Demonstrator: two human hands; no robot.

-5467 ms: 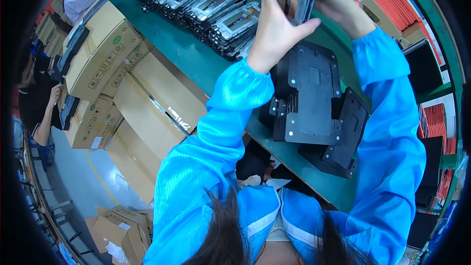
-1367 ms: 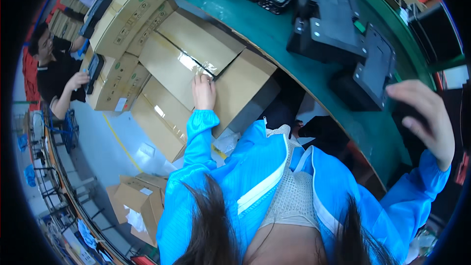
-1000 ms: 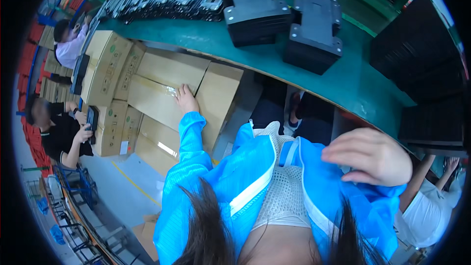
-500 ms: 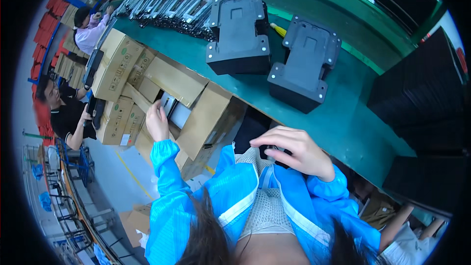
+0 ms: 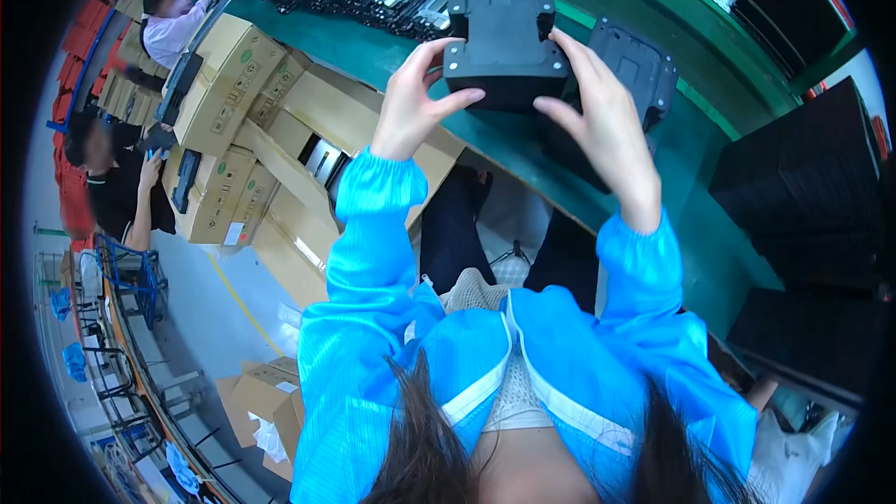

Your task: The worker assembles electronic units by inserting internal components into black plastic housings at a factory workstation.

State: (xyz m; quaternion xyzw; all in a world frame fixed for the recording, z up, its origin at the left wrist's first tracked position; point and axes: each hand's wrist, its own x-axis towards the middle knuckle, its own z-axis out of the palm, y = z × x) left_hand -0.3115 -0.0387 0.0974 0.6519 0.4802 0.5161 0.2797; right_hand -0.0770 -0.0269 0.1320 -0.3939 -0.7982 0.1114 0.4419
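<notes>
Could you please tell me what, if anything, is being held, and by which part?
The left hand and right hand grip the black stack at the left and right sides of its near end.

Cannot see all of the right-hand black stack (image 5: pixel 644 65), partly hidden by the right hand (image 5: pixel 607 117). Can glimpse only some contents (image 5: pixel 323 157) of the open box (image 5: pixel 353 112). Cannot trace the dark panels (image 5: pixel 793 177) into the rim, nor make out the blurred head (image 5: pixel 86 142).
</notes>
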